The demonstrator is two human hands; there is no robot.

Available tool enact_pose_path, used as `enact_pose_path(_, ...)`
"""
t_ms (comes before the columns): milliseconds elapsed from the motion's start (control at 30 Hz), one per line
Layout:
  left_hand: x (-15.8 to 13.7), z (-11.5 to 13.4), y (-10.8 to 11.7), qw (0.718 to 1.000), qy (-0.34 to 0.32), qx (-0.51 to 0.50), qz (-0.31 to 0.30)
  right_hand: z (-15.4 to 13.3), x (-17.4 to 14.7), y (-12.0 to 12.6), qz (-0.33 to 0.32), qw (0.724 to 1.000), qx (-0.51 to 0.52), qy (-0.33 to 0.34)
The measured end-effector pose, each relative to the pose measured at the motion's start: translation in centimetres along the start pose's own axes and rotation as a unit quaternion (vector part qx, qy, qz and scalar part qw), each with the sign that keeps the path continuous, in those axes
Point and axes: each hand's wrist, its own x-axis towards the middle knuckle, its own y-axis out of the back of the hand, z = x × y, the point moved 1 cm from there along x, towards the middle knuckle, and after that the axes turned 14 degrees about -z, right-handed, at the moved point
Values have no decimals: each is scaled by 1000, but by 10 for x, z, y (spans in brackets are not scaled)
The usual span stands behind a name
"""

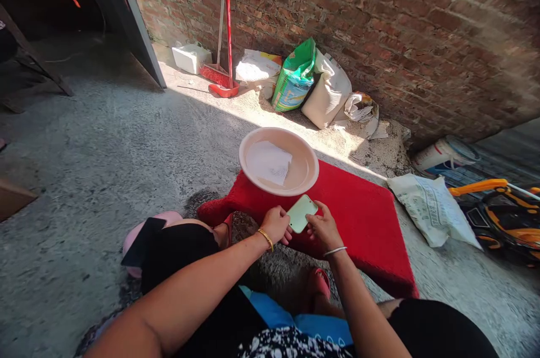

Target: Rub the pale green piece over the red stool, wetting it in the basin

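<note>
Between my hands is a flat, pale green rectangular piece (pixel 301 214) with rounded corners; I cannot tell its exact kind. My left hand (pixel 276 225) pinches its left end, fingers curled. At the other end, my right hand (pixel 324 227) grips it with thumb and fingers closed on the edge. Just beyond them a pinkish plastic basin (pixel 304 170) stands on a bench covered with red cloth (pixel 358 206). Inside the basin lies a whitish sheet (pixel 270 161) with faint grey marks.
Along the brick wall (pixel 379 26) are a broom and red dustpan (pixel 225 88), a green sack (pixel 294 74) and a white sack (pixel 327 91). To the right, a printed bag (pixel 430 206), a bucket (pixel 445 154) and an orange-and-black machine (pixel 506 217) occupy the floor.
</note>
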Motion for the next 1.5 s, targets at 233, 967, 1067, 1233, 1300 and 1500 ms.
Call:
enact_pose_path(233, -25, 0, -16, 920, -155, 355, 65, 6, -9, -14, 21, 996, -29, 78)
enact_pose_path(967, -25, 18, 47, 893, -21, 436, 115, -17, 28, -40, 24, 1000, -19, 7)
enact_pose_path(1067, -20, 20, 46, 887, -6, 444, 125, -18, 30, -34, 10, 1000, -7, -4)
enact_pose_path(1233, -15, 23, 44, 873, -10, 474, 117, -7, 18, 1, -9, 999, 29, -26)
enact_pose_path(1300, -15, 24, 42, 866, -12, 486, 118, 3, 7, 29, -7, 999, 37, -37)
enact_pose_path(1500, -15, 25, 38, 847, -14, 520, 114, 47, -42, 154, 61, 994, 39, -83)
